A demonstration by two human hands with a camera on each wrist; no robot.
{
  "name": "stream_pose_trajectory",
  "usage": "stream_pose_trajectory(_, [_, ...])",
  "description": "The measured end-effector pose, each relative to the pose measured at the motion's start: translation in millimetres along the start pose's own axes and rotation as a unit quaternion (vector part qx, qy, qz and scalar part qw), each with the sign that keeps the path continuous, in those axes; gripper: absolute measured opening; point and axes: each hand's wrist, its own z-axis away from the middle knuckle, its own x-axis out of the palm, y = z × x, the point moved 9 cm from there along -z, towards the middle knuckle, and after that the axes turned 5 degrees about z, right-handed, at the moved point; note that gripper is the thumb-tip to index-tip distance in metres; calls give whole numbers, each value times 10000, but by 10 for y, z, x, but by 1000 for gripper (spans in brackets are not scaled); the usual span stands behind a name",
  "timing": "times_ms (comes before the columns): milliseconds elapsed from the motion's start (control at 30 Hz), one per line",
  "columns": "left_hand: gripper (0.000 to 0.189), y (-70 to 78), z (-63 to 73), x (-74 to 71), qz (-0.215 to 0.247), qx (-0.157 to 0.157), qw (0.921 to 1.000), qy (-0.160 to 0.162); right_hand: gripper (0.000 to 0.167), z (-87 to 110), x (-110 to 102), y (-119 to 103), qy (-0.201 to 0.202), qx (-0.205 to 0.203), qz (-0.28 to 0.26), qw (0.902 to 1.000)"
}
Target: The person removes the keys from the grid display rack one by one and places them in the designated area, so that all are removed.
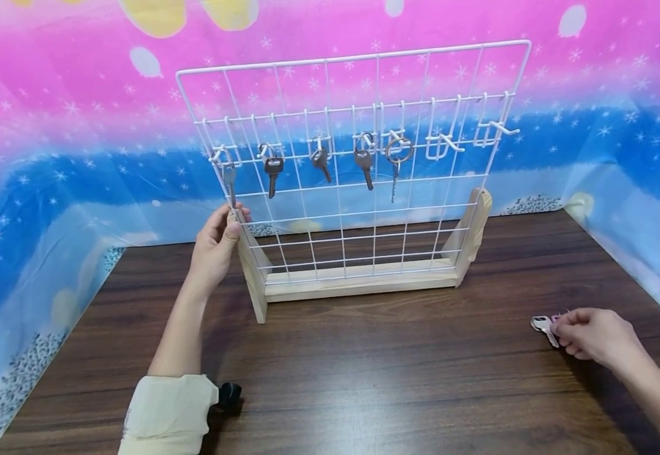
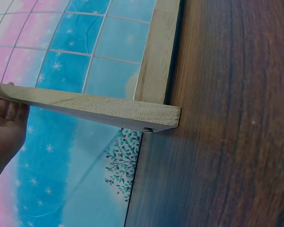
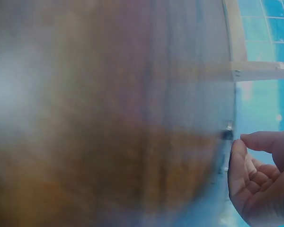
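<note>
At the rack's left side my left hand (image 1: 211, 249) grips the upper end of the wooden side post (image 1: 252, 272). In the left wrist view its fingers lie behind that board. Well to the right, over the table, my right hand (image 1: 602, 335) pinches a silver key (image 1: 548, 327) with a ring, thumb against fingers. The right wrist view is blurred, and there only a small dark bit of the key shows at the fingertips (image 3: 239, 146). A white wire grid rack (image 1: 358, 237) stands upright between the hands. Several keys, such as a dark-headed key (image 1: 273, 174), hang from its hooks.
Toward the rack's right end, two white hooks (image 1: 444, 144) carry no key. A wooden base bar (image 1: 358, 284) joins the posts on the dark wood table (image 1: 375, 373). A patterned pink and blue cloth (image 1: 608, 120) surrounds the table. Something black (image 1: 229, 397) sits by the left sleeve.
</note>
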Motion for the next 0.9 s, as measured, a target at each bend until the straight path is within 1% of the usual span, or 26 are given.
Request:
stream_pose_trajectory(67, [41, 1, -8, 7, 3, 3, 10000, -18, 26, 14, -81, -96, 202, -155, 41, 9997])
stream_pose_trajectory(167, [38, 10, -11, 6, -16, 25, 10000, -8, 32, 29, -222, -314, 558, -400, 174, 9975])
stream_pose_trajectory(267, [38, 12, -7, 0, -9, 20, 10000, 20, 36, 50, -364, -597, 950, -635, 353, 9928])
stream_pose_trajectory(367, [41, 13, -4, 2, -20, 6, 10000, 13, 37, 75, -452, -910, 1258, -841, 324, 9880])
stream_pose_trajectory(467, [41, 13, -3, 10, -6, -6, 10000, 18, 33, 80, -488, -1232, 1493, -1039, 49, 9833])
stream_pose_trajectory(600, [38, 11, -1, 15, 8, -7, 10000, 32, 27, 23, -472, -1633, 1538, -1308, -521, 9780])
stream_pose_trajectory(700, [37, 6, 3, 13, -3, -28, 10000, 38, 26, -27, -454, -1884, 1543, -1504, -909, 9723])
stream_pose_trajectory(767, [37, 5, 3, 8, -27, -42, 10000, 50, 25, -55, -447, -2036, 1583, -1666, -1287, 9647])
stream_pose_trajectory(800, [38, 3, 2, 6, -20, -47, 10000, 50, 24, -69, -443, -2104, 1575, -1766, -1555, 9591])
stream_pose_trajectory(833, [38, 2, 0, 5, -25, -52, 10000, 49, 23, -83, -438, -2171, 1560, -1885, -1855, 9517])
stream_pose_trajectory(900, [37, 6, -7, 2, -14, -40, 10000, 41, 20, -116, -416, -2296, 1435, -2120, -2628, 9303])
